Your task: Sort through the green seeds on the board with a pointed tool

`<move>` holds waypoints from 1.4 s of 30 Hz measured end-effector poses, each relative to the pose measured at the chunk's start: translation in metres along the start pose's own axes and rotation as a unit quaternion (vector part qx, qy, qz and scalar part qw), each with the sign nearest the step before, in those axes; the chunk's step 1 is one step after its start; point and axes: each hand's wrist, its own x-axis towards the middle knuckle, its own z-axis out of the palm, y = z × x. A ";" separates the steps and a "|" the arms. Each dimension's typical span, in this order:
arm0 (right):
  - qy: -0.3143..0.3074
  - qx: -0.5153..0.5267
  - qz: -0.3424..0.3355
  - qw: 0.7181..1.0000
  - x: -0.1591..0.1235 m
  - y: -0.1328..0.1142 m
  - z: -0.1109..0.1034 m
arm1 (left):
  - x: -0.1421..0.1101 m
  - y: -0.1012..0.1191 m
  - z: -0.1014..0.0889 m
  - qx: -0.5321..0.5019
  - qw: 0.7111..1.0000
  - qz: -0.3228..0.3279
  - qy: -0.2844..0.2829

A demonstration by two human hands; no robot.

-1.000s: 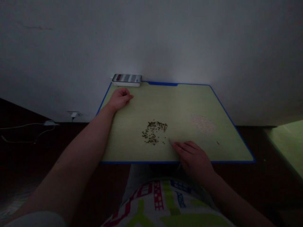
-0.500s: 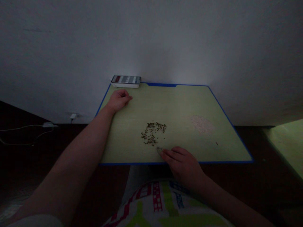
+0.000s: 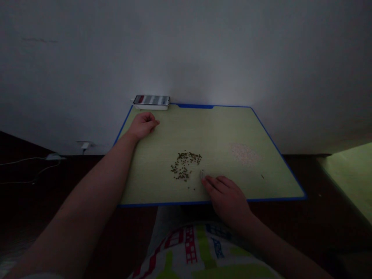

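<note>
My right fingers (image 3: 216, 185) have moved back in just beside the dark seeds (image 3: 184, 166) on the green bench (image 3: 221, 120), seemingly pinching a small pale object (image 3: 202, 174) at their tips, while my curled left hand (image 3: 142, 125) rests near the bench's far edge.

- bare left hand (image 3: 142, 124) and right hand (image 3: 226, 201)
- bare forearms (image 3: 87, 201)
- white shirt (image 3: 200, 252) printed in red, green and blue
- grey cloth (image 3: 167, 221) over the legs

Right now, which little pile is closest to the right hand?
The pile of small dark seeds, just left of the fingertips of the right hand. The pile of pale grains lies farther off to the right.
</note>
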 end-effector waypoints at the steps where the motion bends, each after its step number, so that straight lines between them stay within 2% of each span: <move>1: -0.004 -0.001 0.001 1.000 -0.004 0.003 -0.001 | 0.000 0.001 0.000 -0.003 1.000 -0.001 0.000; 6: -0.026 0.008 -0.008 1.000 -0.014 0.015 -0.002 | 0.000 0.003 0.001 -0.007 1.000 -0.004 0.000; 11: -0.011 0.019 0.001 1.000 -0.008 0.020 -0.002 | -0.001 0.004 0.002 -0.002 1.000 -0.015 -0.002; 15: 0.005 0.032 -0.020 0.999 -0.002 0.024 -0.001 | -0.002 0.005 0.002 0.007 1.000 -0.003 -0.003; 20: -0.003 0.054 -0.046 0.997 -0.005 0.025 0.000 | -0.001 0.003 0.000 0.009 1.000 -0.001 -0.007; 25: -0.010 0.063 -0.060 0.996 -0.006 0.018 0.001 | -0.001 0.003 0.000 0.010 1.000 -0.004 -0.006; 31: -0.019 0.072 -0.064 0.995 0.009 0.004 0.009 | -0.003 0.006 0.001 0.000 1.000 -0.002 -0.005; 42: -0.068 0.008 0.014 0.998 0.032 -0.018 0.012 | -0.002 0.005 0.000 0.007 1.000 -0.012 -0.004</move>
